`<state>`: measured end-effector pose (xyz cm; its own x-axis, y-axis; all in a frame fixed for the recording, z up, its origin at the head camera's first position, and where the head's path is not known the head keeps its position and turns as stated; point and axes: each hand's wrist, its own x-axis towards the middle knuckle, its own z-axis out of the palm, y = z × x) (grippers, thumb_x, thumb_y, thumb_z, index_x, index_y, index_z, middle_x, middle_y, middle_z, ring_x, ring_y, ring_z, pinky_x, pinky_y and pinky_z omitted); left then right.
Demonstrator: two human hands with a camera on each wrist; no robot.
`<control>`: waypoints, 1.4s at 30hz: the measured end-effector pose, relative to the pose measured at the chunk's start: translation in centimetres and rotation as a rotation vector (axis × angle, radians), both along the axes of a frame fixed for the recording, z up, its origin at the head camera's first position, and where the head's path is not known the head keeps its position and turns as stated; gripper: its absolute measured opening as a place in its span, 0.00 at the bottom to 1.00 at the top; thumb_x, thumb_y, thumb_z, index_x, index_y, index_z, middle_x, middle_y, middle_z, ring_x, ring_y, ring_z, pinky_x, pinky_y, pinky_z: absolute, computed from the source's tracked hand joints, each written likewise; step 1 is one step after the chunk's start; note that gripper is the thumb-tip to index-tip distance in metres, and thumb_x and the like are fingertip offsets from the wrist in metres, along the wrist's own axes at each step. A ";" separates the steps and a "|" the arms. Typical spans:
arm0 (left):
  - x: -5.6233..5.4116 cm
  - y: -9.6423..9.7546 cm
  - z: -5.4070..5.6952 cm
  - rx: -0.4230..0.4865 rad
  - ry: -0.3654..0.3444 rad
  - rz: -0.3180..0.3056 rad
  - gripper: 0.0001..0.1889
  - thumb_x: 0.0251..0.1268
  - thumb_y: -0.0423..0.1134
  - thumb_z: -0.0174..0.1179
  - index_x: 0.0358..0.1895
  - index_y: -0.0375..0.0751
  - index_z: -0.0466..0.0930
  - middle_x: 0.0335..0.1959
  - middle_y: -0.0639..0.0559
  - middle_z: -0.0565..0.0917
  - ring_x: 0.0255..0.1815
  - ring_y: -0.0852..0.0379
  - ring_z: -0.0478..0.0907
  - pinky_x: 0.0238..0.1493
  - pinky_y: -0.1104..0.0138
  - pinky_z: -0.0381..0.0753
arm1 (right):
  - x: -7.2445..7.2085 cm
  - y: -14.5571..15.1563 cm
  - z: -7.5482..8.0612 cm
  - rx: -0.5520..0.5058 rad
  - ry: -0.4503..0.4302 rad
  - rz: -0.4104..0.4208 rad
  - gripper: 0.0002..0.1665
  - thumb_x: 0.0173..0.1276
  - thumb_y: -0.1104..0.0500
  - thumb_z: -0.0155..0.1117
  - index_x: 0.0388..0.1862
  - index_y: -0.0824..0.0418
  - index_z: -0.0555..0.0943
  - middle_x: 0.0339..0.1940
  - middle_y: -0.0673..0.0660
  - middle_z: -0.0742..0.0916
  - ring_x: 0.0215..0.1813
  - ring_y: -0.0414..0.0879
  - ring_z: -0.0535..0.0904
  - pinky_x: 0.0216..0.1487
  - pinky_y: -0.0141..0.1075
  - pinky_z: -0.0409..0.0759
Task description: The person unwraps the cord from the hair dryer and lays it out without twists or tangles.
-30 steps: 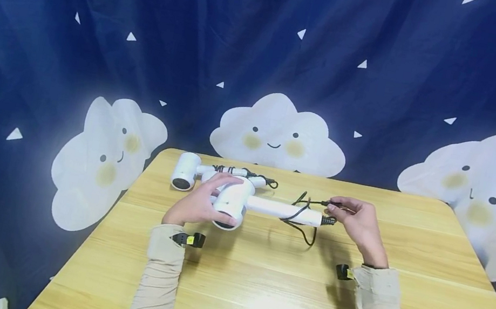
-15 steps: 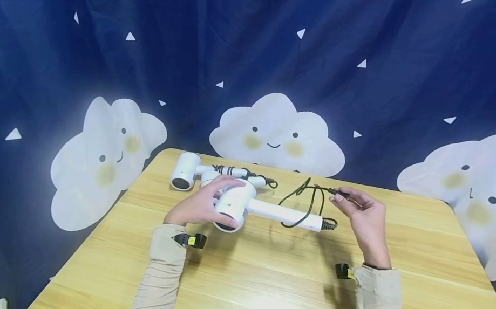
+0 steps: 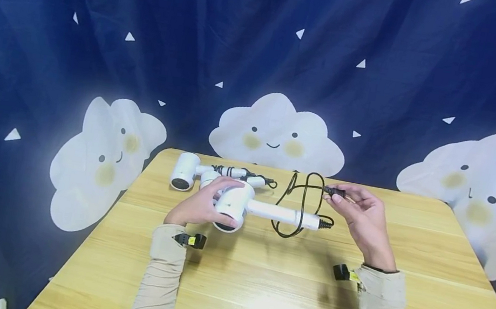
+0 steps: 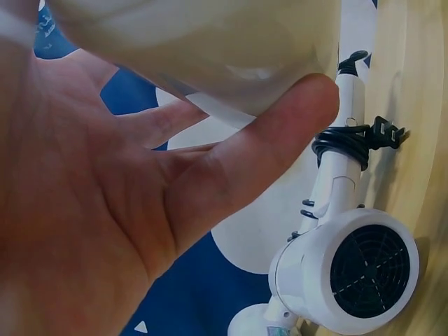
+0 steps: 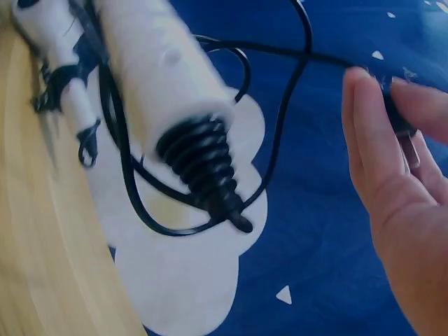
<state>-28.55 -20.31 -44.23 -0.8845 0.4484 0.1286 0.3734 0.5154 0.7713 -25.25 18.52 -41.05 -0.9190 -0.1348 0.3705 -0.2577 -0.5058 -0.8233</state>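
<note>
My left hand [image 3: 200,202] grips the head of a white hair dryer [image 3: 233,204], thumb and fingers on either side. The dryer's handle points right, raised over the table. In the left wrist view the thumb presses along the white casing [image 4: 238,42]. At the handle's end my right hand [image 3: 365,218] pinches the plug [image 3: 334,192] of the black cord [image 3: 305,202]. Loose cord loops hang around and beside the handle. The right wrist view shows the ribbed cord sleeve [image 5: 199,161] at the handle's tip, with the right fingers [image 5: 374,133] on the plug, mostly covering it.
Behind the left hand, a white hair dryer [image 3: 185,171] with its cord wound on the handle lies on the wooden table [image 3: 255,287]. Another white handle [image 3: 257,182] shows beside it, partly hidden. A blue cloud-print curtain [image 3: 266,43] hangs behind the table.
The right hand has moved slightly up and keeps the plug in its fingers. The cord loops around the handle have widened and loosened. The left hand and dryer have barely moved.
</note>
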 end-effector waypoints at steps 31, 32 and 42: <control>0.5 -2.0 1.0 -0.035 -0.003 0.107 0.51 0.32 0.62 0.85 0.69 0.77 0.71 0.77 0.59 0.67 0.72 0.46 0.70 0.70 0.42 0.70 | 0.1 2.3 0.3 -0.246 0.083 0.076 0.19 0.73 0.84 0.46 0.53 0.76 0.80 0.52 0.68 0.89 0.51 0.56 0.91 0.60 0.41 0.84; 0.6 -2.1 1.1 -0.040 -0.001 0.114 0.51 0.32 0.62 0.85 0.70 0.77 0.70 0.78 0.58 0.66 0.72 0.45 0.70 0.70 0.42 0.70 | 0.0 2.4 0.3 -0.276 0.081 0.054 0.19 0.73 0.83 0.46 0.53 0.76 0.80 0.52 0.68 0.89 0.50 0.56 0.91 0.59 0.42 0.84; 1.1 -3.5 2.1 0.023 0.040 0.130 0.51 0.38 0.55 0.86 0.73 0.68 0.70 0.78 0.54 0.63 0.64 0.37 0.78 0.66 0.40 0.74 | 0.1 3.4 0.5 -0.466 0.069 -0.116 0.15 0.71 0.83 0.50 0.50 0.78 0.80 0.46 0.71 0.89 0.44 0.60 0.91 0.53 0.41 0.88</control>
<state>-27.48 -23.78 -42.09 -0.9288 0.3271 0.1741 0.3357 0.5435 0.7694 -25.19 21.95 -40.55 -0.8892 0.1617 0.4279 -0.3802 -0.7814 -0.4949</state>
